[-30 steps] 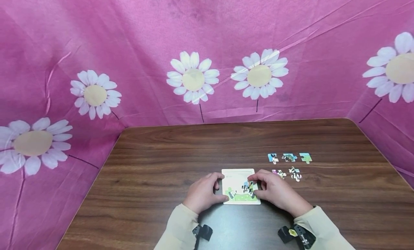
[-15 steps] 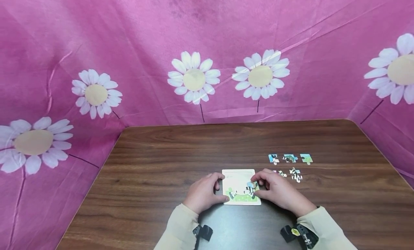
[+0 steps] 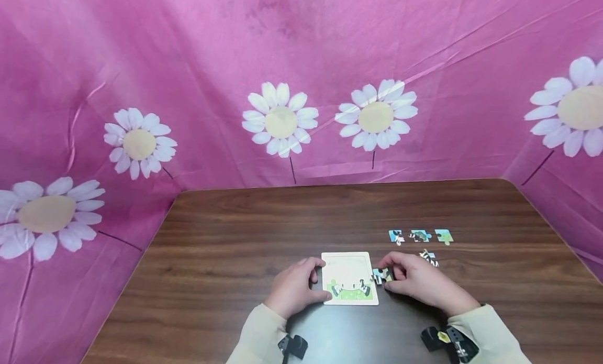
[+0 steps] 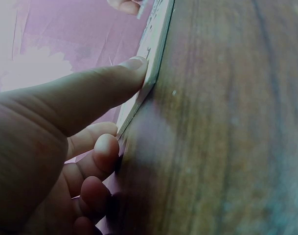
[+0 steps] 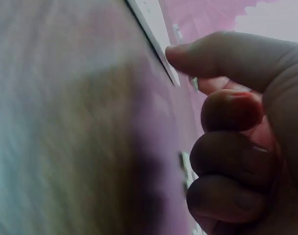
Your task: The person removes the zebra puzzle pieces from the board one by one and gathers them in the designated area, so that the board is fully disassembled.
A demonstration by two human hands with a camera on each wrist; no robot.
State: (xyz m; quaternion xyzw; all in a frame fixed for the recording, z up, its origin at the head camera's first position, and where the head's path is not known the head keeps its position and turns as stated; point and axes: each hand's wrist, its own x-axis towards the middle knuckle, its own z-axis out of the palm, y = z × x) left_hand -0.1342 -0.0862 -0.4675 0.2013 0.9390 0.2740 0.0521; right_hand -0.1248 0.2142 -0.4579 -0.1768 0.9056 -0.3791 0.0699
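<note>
A small square jigsaw board (image 3: 346, 264) lies on the table, with green pieces and zebra legs along its lower part and bare white above. My left hand (image 3: 293, 286) holds its left edge. In the left wrist view the thumb (image 4: 131, 68) is on the rim of the board (image 4: 161, 46), and the fingers curl beside it. Just off the board's right edge, my right hand (image 3: 416, 281) pinches a blue, black and white puzzle piece (image 3: 377, 276) between thumb and fingertips. In the right wrist view the right hand's other fingers (image 5: 232, 156) are curled in.
Behind the right hand lie a blue puzzle piece (image 3: 396, 236), a second blue one (image 3: 419, 235), a green one (image 3: 444, 236) and a zebra-striped one (image 3: 429, 257). The brown wooden table (image 3: 226, 249) meets a pink flowered cloth (image 3: 212, 91) at the back.
My right hand has moved right, lifting the puzzle piece off the board's right side and past its edge. It now covers one loose piece. My left hand stays at the board's left edge.
</note>
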